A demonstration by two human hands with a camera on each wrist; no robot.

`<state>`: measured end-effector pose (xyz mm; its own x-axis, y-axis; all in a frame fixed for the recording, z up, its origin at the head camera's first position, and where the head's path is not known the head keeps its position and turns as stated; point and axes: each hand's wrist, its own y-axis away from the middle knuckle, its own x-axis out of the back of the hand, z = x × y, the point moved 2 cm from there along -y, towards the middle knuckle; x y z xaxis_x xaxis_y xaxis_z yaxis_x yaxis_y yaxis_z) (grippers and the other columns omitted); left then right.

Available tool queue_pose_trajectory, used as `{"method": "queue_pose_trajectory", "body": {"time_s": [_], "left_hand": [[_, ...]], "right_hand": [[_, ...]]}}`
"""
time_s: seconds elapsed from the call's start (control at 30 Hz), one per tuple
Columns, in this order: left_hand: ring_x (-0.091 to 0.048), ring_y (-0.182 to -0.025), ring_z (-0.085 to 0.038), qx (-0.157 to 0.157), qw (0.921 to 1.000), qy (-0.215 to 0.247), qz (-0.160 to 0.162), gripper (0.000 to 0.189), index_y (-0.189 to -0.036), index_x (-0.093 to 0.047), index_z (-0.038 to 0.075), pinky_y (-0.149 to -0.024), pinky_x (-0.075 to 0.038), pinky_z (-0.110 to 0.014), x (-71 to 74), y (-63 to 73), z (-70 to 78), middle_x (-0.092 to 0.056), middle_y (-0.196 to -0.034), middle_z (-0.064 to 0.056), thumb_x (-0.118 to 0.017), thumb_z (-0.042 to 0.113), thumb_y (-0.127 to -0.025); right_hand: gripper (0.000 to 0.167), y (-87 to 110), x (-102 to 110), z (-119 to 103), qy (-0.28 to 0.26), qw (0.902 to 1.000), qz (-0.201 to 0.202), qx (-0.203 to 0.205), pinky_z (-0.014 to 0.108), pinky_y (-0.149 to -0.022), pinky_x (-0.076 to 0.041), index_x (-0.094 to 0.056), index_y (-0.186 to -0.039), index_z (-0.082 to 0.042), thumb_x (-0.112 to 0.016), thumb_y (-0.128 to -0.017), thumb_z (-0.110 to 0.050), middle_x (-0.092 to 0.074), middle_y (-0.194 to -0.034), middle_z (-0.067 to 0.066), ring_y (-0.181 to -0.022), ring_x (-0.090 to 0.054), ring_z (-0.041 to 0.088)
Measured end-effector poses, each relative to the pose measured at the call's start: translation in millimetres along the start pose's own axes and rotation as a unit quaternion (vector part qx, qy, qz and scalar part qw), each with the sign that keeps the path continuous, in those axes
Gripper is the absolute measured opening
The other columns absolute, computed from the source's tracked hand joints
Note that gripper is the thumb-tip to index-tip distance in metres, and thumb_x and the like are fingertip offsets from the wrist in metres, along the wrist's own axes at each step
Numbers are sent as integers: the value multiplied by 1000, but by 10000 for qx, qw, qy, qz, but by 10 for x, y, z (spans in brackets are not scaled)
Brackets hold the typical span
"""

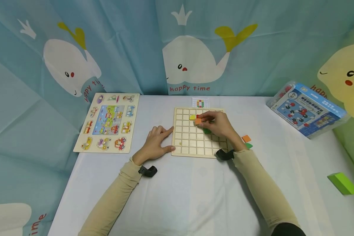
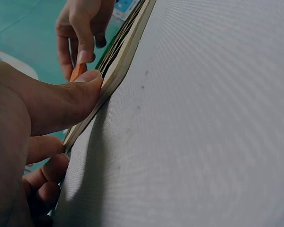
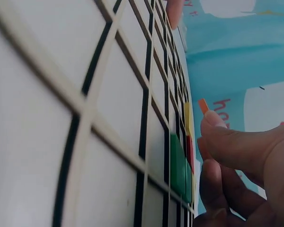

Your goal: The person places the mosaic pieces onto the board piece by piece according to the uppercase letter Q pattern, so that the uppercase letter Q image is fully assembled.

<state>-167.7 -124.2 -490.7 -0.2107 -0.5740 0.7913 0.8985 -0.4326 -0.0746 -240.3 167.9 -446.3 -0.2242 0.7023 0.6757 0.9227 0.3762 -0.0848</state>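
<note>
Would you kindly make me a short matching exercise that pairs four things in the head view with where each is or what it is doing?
1. Left hand
2. Right hand
3. Pattern card
4. Green block

A. Just beyond the far edge of the grid board
B. Pinching an orange tile
C. On the right side of the table
D. Touching the board's left edge

Pairs: 1-D, 2-B, 3-A, 4-C
</note>
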Motion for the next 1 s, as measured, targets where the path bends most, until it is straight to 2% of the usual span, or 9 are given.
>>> {"method": "queue_pose_trajectory", "body": {"time_s": [0.17, 0.47, 0.67, 1.0], "left_hand": [[-37, -100, -23, -31, 10000, -56, -16, 87, -163, -42, 11, -94, -30, -41, 15, -5, 23, -52, -118, -10, -84, 37, -92], [-36, -99, -23, -54, 10000, -66, -29, 86, -163, -43, 10, -93, -29, -41, 35, -6, 31, -51, -117, -10, -83, 36, -92], [-36, -99, -23, -78, 10000, 17, 8, 86, -162, -44, 9, -91, -29, -40, 33, -7, 28, -51, -116, -10, -84, 35, -91], [-37, -100, -24, -24, 10000, 4, 2, 86, -162, -44, 10, -92, -29, -40, 35, 2, 34, -51, -116, -9, -84, 36, -91]], "right_hand": [[29, -24, -51, -51, 81, 9999, -56, 140, 39, -82, -55, -78, -123, -2, -81, -94, -9, -77, -116, 18, -93, -71, 30], [27, -64, -114, -100, 351, 9993, -131, -20, 47, -86, -56, -79, -118, 0, -82, -93, -8, -74, -116, 20, -94, -70, 33], [28, -71, -134, -117, 417, 9990, -157, 30, 48, -83, -57, -81, -118, -3, -85, -91, -11, -74, -111, 19, -92, -70, 34], [29, -81, -142, -130, 434, 9988, -241, 26, 47, -83, -58, -81, -119, -3, -85, -91, -11, -75, -112, 18, -91, -71, 32]]}}
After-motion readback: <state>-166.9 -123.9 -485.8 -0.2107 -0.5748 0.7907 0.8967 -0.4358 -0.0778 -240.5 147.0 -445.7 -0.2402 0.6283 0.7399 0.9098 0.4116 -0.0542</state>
